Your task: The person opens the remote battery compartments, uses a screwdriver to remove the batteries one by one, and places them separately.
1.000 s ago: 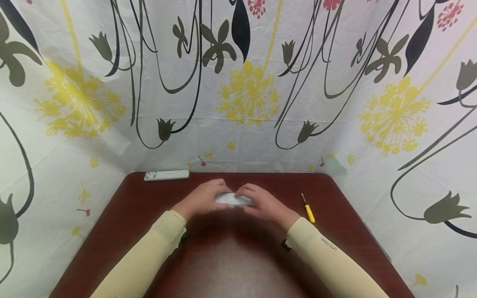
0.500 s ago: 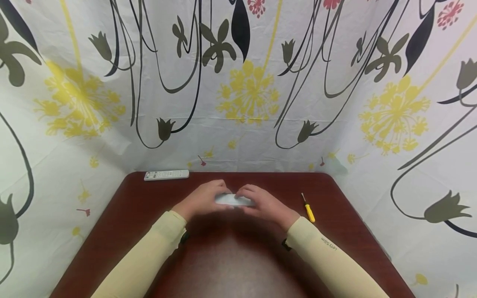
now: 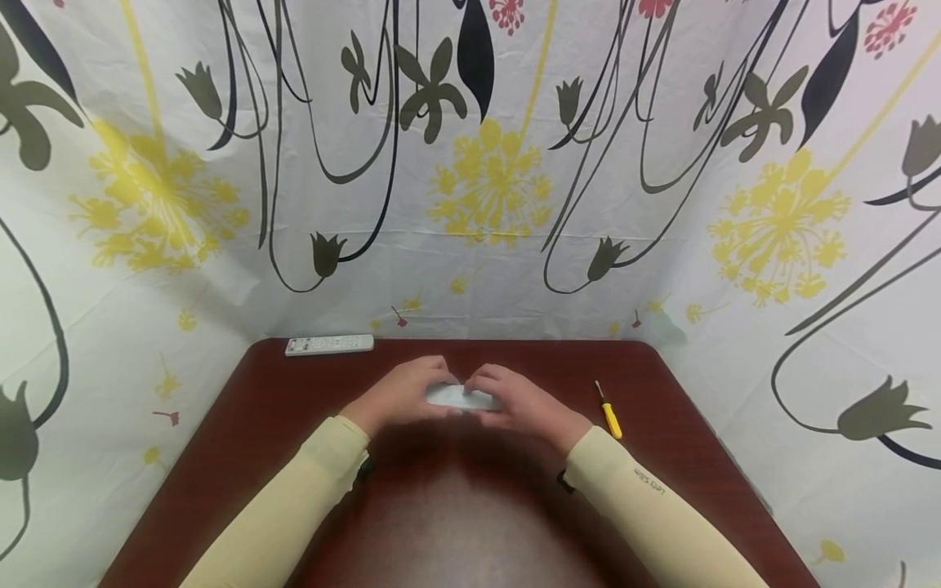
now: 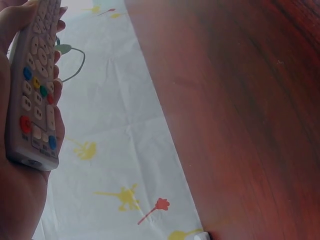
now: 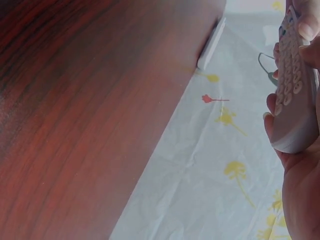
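Both hands hold one pale remote control [image 3: 461,397] between them, over the far middle part of the table. My left hand [image 3: 400,395] grips its left end. In the left wrist view, the remote's face [image 4: 37,80] carries white buttons and several coloured ones, with fingers wrapped behind it. My right hand [image 3: 528,407] grips the other end. In the right wrist view, the thumb lies on the button face of the remote [image 5: 295,117], and fingertips [image 5: 269,120] curl round the far side. The palms hide parts of both ends.
A second white remote [image 3: 329,345] lies along the back left edge of the dark red table [image 3: 463,523]. To the right lies a yellow-handled screwdriver [image 3: 608,415]. Flower-patterned white cloth [image 3: 470,196] hangs behind the table and on both sides.
The held remote has tipped very slightly between the hands. Both arms and the things lying on the table stay where they were.
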The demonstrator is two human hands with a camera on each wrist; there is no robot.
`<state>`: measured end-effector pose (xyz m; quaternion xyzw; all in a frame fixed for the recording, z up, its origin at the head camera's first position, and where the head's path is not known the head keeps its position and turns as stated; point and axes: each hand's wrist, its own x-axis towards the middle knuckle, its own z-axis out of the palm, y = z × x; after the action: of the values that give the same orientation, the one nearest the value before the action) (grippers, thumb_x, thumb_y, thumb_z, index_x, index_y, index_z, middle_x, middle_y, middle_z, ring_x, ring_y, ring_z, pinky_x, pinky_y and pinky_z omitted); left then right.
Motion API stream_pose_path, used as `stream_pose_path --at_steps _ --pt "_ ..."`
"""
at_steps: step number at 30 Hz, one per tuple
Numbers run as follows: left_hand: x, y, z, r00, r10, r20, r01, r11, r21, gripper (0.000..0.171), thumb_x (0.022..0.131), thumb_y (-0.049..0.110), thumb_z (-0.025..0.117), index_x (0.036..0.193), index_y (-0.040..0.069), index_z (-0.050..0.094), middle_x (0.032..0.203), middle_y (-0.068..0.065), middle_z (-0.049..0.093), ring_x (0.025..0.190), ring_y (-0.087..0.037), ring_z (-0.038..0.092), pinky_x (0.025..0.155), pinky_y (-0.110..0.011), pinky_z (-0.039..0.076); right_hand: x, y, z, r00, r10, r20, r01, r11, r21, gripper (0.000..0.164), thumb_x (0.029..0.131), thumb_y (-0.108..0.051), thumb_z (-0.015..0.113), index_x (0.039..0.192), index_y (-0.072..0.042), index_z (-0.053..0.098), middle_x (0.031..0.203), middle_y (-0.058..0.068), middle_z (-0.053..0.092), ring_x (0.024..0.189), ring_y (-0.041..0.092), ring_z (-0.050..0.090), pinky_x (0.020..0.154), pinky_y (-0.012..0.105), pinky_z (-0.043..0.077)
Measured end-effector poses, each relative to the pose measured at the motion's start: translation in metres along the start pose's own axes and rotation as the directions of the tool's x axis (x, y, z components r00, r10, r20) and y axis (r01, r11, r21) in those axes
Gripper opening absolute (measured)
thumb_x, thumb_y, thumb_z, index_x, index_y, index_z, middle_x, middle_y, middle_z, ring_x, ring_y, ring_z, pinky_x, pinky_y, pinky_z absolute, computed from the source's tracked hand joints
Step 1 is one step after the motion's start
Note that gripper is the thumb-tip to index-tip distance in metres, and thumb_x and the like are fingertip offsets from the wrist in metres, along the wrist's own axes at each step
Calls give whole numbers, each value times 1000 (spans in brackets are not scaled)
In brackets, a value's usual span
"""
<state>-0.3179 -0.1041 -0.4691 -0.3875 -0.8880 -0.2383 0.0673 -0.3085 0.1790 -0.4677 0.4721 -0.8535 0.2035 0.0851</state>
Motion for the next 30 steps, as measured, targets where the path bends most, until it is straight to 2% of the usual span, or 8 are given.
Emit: stream_pose_path --at_steps 9,21,30 --pt "-2 2 2 999 -30 27 30 1000 6 44 92 59 87 122 28 80 106 14 59 96 -8 58 83 -29 54 1 -2 -1 998 24 58 -23 999 -22 43 98 -26 86 136 -28 66 132 -8 59 113 11 58 92 28 58" --pt "-2 3 1 1000 -17 14 16 1000 22 43 92 58 88 121 28 81 105 15 58 95 -7 57 81 -28 53 2 -2 -1 997 33 68 -31 999 -42 43 97 -26 86 135 -28 66 130 -9 58 111 11 58 91 29 58" --pt "0 3 1 1000 23 -14 -23 999 39 39 92 53 89 119 26 82 102 13 58 91 -7 57 78 -28 52 3 -3 -3 999 -3 51 7 997 -74 40 97 -21 86 131 -27 66 122 -10 56 107 9 57 88 28 57"
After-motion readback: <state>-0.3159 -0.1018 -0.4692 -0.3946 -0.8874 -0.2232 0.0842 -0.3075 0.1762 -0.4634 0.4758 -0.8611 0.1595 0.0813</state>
